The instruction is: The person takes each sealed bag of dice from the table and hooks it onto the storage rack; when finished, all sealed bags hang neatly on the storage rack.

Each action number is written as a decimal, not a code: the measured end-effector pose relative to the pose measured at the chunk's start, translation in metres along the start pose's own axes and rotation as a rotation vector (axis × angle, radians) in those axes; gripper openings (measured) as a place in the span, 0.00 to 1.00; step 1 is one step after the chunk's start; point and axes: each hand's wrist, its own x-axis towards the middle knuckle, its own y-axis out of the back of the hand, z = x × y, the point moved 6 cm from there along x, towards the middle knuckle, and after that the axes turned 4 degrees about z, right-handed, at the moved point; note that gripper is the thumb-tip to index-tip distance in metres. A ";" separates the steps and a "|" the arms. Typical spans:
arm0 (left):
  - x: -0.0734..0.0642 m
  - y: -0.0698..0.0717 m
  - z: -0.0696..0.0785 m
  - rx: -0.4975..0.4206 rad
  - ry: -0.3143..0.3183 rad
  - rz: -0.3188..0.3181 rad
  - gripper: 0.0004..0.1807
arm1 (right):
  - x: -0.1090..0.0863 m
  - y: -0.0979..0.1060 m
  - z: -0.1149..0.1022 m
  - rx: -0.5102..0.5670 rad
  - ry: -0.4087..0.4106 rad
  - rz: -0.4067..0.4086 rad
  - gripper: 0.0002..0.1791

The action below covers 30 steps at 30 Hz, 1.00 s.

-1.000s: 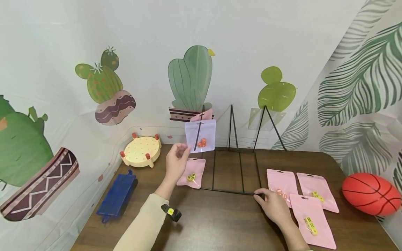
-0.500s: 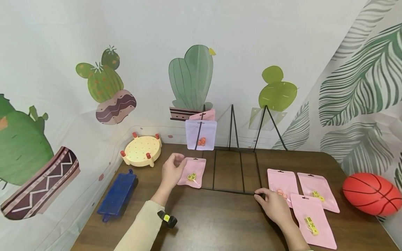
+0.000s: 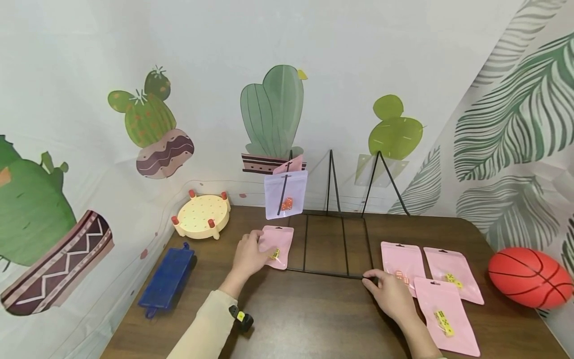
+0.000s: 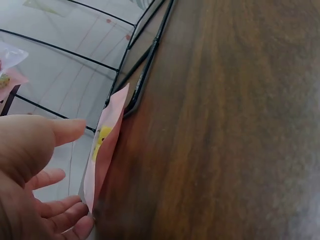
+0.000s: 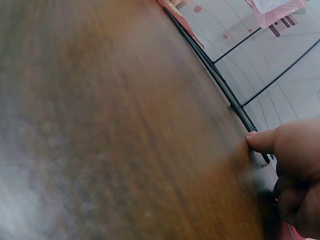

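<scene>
My left hand [image 3: 252, 254] reaches over the left edge of a small pink zip pouch [image 3: 283, 238] with yellow dice in it. In the left wrist view the thumb stands apart from the pouch [image 4: 107, 150], while the fingertips are right at its lower edge. This pouch lies on the table, overlapping the front left corner of a black wire rack [image 3: 323, 272]. At the rack's front right corner my right hand [image 3: 392, 294] holds the frame, thumb on the bar and fingers curled. A lilac pouch [image 3: 273, 192] with orange dice hangs on the rack's left prong, a pink pouch [image 3: 293, 163] behind it.
Right of the rack lie three pink pouches with dice, the nearest pouch [image 3: 462, 329] by my right forearm. A red ball [image 3: 530, 277] sits at the right edge. To the left are a blue plastic tray [image 3: 166, 279] and a round cream stand [image 3: 202, 214] with red-tipped legs.
My left hand has come down from beside the hanging lilac pouch to the pink pouch on the table. The lilac pouch has swung slightly. The right hand has stayed on the rack corner.
</scene>
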 end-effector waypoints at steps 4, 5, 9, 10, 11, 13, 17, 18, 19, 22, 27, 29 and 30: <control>-0.001 -0.003 0.001 0.059 0.018 -0.028 0.41 | 0.000 0.000 0.000 -0.003 0.002 0.002 0.08; -0.001 -0.004 0.001 0.063 0.020 -0.031 0.42 | 0.000 0.000 0.000 -0.004 0.003 0.002 0.08; 0.000 -0.004 0.001 0.048 0.036 -0.037 0.45 | -0.001 0.001 -0.001 -0.001 -0.001 0.001 0.09; 0.000 -0.004 0.001 0.040 0.044 -0.041 0.46 | -0.001 0.001 -0.001 0.001 -0.003 0.000 0.09; 0.001 -0.004 0.000 0.032 0.051 -0.045 0.47 | -0.001 0.001 -0.001 0.001 -0.005 -0.001 0.09; 0.001 -0.003 -0.001 0.007 0.064 -0.051 0.49 | -0.001 0.001 -0.001 0.002 -0.009 -0.005 0.09; 0.002 -0.003 -0.005 -0.085 0.094 -0.066 0.48 | -0.001 0.001 -0.001 0.004 -0.012 -0.009 0.09; 0.002 -0.003 -0.006 -0.116 0.104 -0.067 0.47 | -0.001 0.001 -0.001 0.004 -0.010 -0.009 0.09; 0.002 -0.003 -0.008 -0.141 0.113 -0.067 0.44 | -0.001 0.001 -0.001 0.004 -0.008 -0.008 0.09; 0.003 -0.003 -0.011 -0.203 0.130 -0.055 0.36 | -0.001 0.001 -0.001 0.003 -0.004 -0.006 0.09; 0.002 -0.001 -0.011 -0.234 0.114 -0.029 0.24 | -0.001 0.001 -0.001 0.000 -0.003 -0.002 0.09; 0.001 -0.001 -0.012 -0.256 0.126 -0.031 0.19 | 0.000 0.001 -0.001 0.001 -0.003 -0.001 0.09; 0.000 0.000 -0.012 -0.266 0.132 -0.031 0.17 | 0.000 0.001 -0.001 0.002 -0.002 -0.002 0.09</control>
